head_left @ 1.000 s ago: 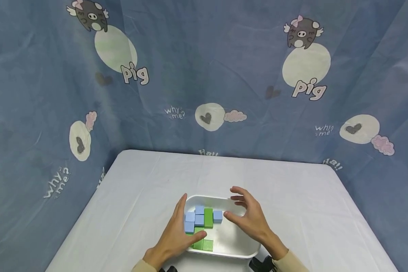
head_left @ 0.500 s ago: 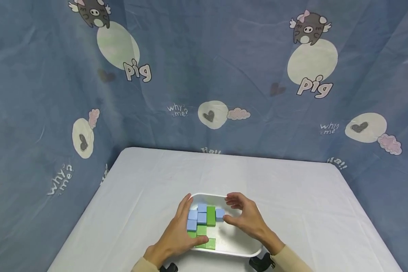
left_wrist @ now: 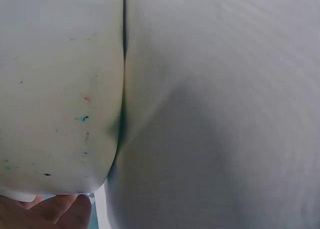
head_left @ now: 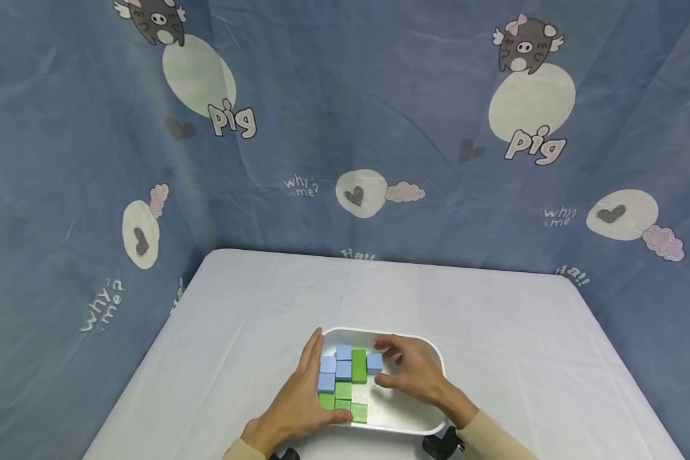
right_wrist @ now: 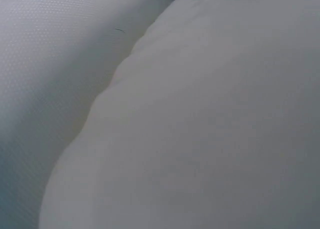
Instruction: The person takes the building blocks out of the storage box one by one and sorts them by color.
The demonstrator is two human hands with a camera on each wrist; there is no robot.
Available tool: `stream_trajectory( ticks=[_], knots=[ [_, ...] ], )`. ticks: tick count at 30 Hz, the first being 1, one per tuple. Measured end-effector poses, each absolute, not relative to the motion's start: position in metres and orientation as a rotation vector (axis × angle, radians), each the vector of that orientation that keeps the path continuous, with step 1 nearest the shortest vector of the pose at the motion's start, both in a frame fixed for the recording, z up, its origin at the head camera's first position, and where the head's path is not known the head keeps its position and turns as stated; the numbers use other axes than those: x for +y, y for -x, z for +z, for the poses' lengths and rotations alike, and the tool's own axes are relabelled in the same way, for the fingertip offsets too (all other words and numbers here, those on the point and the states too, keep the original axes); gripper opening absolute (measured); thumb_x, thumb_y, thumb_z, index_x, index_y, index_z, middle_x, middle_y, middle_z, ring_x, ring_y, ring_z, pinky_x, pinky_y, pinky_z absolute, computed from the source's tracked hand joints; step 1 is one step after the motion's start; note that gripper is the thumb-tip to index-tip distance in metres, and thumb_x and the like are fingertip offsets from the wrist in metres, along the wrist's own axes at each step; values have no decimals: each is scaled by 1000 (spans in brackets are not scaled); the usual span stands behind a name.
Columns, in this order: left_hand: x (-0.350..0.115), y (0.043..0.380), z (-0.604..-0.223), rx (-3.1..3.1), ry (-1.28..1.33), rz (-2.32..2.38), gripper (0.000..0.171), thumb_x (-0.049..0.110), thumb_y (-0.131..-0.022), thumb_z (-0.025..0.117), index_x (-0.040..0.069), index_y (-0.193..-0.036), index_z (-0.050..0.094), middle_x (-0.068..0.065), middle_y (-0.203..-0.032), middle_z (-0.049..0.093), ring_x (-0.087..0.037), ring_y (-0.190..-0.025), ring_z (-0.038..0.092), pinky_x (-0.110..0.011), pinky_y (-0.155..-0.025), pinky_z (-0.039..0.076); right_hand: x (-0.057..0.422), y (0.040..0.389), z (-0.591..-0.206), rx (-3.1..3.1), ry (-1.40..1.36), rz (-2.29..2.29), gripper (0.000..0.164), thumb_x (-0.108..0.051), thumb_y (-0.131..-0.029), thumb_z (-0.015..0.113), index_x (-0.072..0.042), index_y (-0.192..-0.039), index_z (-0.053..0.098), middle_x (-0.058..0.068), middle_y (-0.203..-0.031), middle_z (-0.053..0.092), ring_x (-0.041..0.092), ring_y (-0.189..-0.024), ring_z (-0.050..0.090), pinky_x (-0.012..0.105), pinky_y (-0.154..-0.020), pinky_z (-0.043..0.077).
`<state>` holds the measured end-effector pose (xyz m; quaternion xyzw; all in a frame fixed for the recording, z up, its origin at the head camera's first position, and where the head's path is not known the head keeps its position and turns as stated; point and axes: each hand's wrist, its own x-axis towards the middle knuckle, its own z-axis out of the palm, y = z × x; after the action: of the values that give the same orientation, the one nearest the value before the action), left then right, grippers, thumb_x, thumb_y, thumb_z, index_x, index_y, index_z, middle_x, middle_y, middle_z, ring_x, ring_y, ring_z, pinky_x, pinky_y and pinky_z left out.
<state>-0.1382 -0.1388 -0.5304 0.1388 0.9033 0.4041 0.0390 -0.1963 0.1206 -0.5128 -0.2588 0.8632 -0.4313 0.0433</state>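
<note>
A white tray (head_left: 399,421) stands near the front of the table, with blue and green blocks grouped in its left half. In the head view my left hand (head_left: 299,390) lies along the tray's left end, fingers straight beside the wall and thumb across the near rim. Its fingertips (left_wrist: 75,211) show below a pale speckled surface in the left wrist view. Over the tray's right half is my right hand (head_left: 414,370), its bent fingers and thumb apart with nothing visible between them. Just left of it sits a blue block (head_left: 374,363), against a tall green block (head_left: 359,366).
Several other blue blocks (head_left: 344,370) and light green blocks (head_left: 343,390) sit close together at left. White cloth covers the table (head_left: 264,300); behind hangs a blue curtain (head_left: 293,128) printed with pigs. A black device (head_left: 441,444) is near my right wrist.
My right hand has come lower and left toward the blue block, its fingers bending more. My left thumb has slid toward the near rim. The blocks keep their arrangement; the head view has shifted slightly.
</note>
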Motion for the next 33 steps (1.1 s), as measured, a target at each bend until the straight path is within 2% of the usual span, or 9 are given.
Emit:
stream_trajectory(
  ticks=[5,14,21,33],
  knots=[
    [-137,138,-529,2727,-386,1280,147,61,-63,92,9,-164,-1,-2,-171,-6,-33,-142,38,-51,-108,42,119,196,-515,2677,860,-1203,63,-8,-70,88,-1,-128,63,10,-116,70,20,-96,65,36,-84,55],
    [-137,137,-531,2710,-383,1326,150,58,-59,95,10,-165,0,-2,-171,-4,-32,-143,36,-51,-108,42,116,199,-521,2715,929,-1137,52,2,-69,86,1,-117,68,7,-104,69,12,-84,62,29,-76,55],
    [-138,137,-530,2723,-422,1333,153,61,-57,95,8,-164,0,-6,-171,-1,-31,-146,31,-50,-110,39,115,199,-522,2754,924,-1099,34,1,-72,85,-2,-104,72,0,-92,65,8,-80,57,26,-71,53],
    [-134,135,-527,2729,-368,1332,152,57,-56,97,11,-165,0,-6,-171,0,-31,-147,30,-50,-111,37,120,198,-516,2750,966,-1156,27,4,-73,78,-4,-98,70,-2,-87,62,6,-75,57,24,-66,52]
  ],
)
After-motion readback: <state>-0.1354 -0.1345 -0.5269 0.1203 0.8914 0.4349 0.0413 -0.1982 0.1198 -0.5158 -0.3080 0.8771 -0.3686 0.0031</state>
